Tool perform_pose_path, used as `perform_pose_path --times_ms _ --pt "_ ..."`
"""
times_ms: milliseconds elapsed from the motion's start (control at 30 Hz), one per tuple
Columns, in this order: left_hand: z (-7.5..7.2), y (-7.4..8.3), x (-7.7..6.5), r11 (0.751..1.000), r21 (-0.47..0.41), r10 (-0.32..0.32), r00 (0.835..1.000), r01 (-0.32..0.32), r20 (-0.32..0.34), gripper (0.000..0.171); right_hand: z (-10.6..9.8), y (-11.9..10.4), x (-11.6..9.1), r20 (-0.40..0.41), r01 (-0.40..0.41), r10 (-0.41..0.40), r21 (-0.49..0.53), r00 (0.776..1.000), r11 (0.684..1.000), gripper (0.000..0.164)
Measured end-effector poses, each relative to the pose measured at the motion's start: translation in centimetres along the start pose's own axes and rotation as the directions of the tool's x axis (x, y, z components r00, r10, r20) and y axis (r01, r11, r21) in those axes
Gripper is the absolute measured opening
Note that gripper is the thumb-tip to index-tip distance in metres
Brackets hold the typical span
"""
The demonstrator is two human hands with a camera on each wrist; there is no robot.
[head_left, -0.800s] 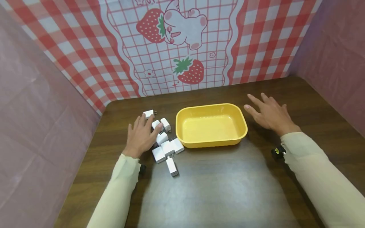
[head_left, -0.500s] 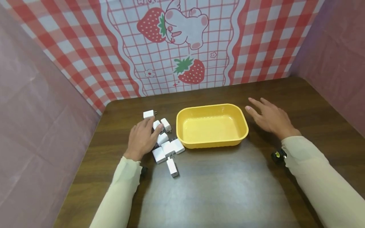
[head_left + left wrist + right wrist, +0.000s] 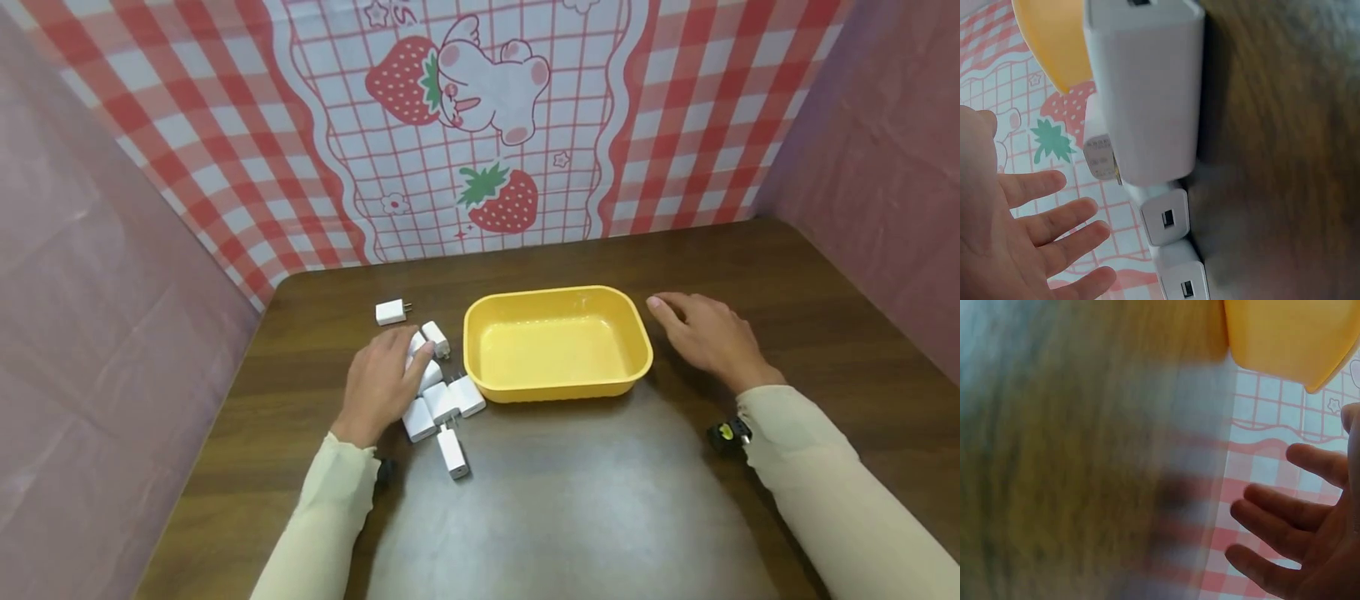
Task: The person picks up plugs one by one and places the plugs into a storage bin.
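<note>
Several white USB charger plugs lie in a loose cluster left of the yellow basin. My left hand hovers at the cluster's left side, overlapping some chargers in the head view. In the left wrist view its fingers spread loosely beside a large upright charger, holding nothing. Behind that one stand a charger with a USB port and another like it. My right hand is just right of the basin, its thumb near the rim. The right wrist view shows its fingers relaxed, gripping nothing.
One charger lies apart at the back left, and another in front of the cluster. The dark wooden table meets a checked strawberry cloth behind. Pink cloth walls rise on both sides.
My left hand has moved slightly toward me and to the right, its fingers drawing in and uncovering the back charger. My right fingers have lowered and bent more. The chargers and basin stay put.
</note>
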State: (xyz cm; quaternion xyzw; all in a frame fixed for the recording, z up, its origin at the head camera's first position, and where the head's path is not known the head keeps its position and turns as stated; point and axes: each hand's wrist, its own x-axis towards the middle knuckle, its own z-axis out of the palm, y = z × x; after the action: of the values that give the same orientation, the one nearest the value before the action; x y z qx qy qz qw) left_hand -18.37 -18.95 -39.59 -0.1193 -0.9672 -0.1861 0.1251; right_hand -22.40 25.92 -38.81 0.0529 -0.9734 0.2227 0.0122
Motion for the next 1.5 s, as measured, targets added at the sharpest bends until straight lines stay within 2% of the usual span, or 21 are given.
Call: perform_pose_path --times_ms 167,533,800,1133,1367,1500 --pt "0.1 0.3 -0.4 1.0 -0.005 -0.007 1.0 0.007 0.012 0.057 0.2 -0.2 -0.1 0.029 -0.014 0.014 0.016 0.999 1.0 0.081" --pt "-0.1 0.3 -1.3 0.997 0.046 0.057 0.996 -0.055 -0.062 0.048 0.3 -0.8 -1.1 0.048 -0.003 0.001 0.041 0.999 0.999 0.079" --pt "-0.4 0.5 -2.2 0.997 0.059 0.052 0.997 -0.048 -0.063 0.049 0.4 -1.2 -1.2 0.049 0.001 -0.003 0.039 0.999 0.999 0.077" --pt "-0.2 1.8 -4.0 0.997 0.06 0.056 0.997 -0.052 -0.061 0.044 1.0 -1.9 -2.4 0.044 0.012 -0.015 0.054 0.999 0.998 0.068" --pt "-0.2 2.5 -3.8 0.997 0.063 0.04 0.99 -0.032 -0.133 0.037 1.2 -2.7 -1.9 0.002 0.043 -0.043 0.079 0.999 0.996 0.066" --pt "-0.3 2.6 -3.9 0.995 0.095 0.029 0.99 -0.016 -0.14 0.035 1.5 -3.1 -1.2 0.008 0.052 -0.053 0.082 0.999 0.995 0.066"
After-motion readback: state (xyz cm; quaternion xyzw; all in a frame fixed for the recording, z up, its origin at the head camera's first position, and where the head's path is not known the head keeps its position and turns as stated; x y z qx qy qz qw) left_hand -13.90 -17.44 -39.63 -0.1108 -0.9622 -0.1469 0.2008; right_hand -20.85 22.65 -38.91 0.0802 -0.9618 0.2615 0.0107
